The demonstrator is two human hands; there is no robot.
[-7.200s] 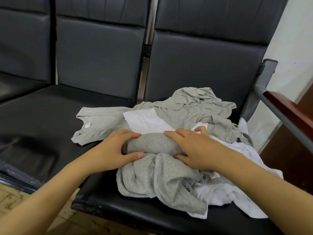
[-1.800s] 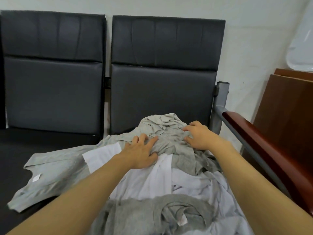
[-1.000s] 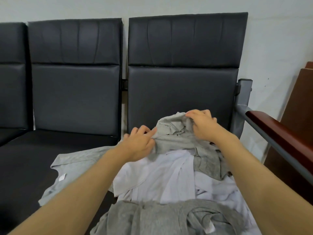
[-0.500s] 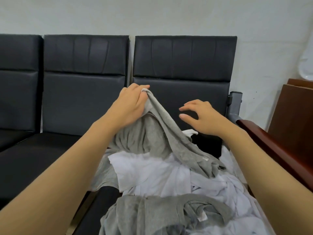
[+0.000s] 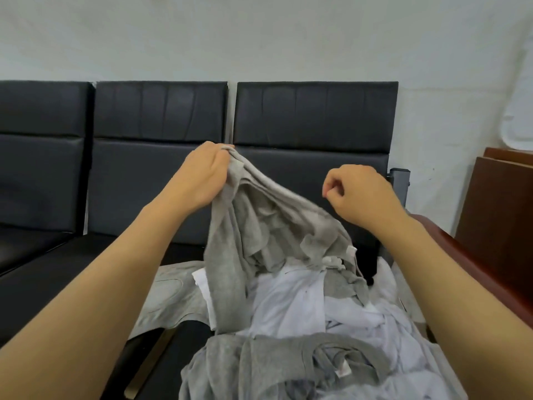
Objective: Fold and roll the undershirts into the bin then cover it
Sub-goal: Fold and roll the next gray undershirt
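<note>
Lifting 1 grey undershirt (image 5: 268,226) off the pile of undershirts (image 5: 302,313) on the black seat (image 5: 72,272), the left hand (image 5: 202,174) pinches its edge; the right hand (image 5: 357,192) is curled, holding nothing. Folding, rolling and covering remain; no bin shows.

Row of black padded seats (image 5: 161,168) stands against a pale wall (image 5: 259,36). Red-brown wooden armrest (image 5: 473,264) on grey metal post (image 5: 399,183) at the row's right end. Brown wooden cabinet (image 5: 501,197) right of the armrest, white object (image 5: 519,111) above it.
</note>
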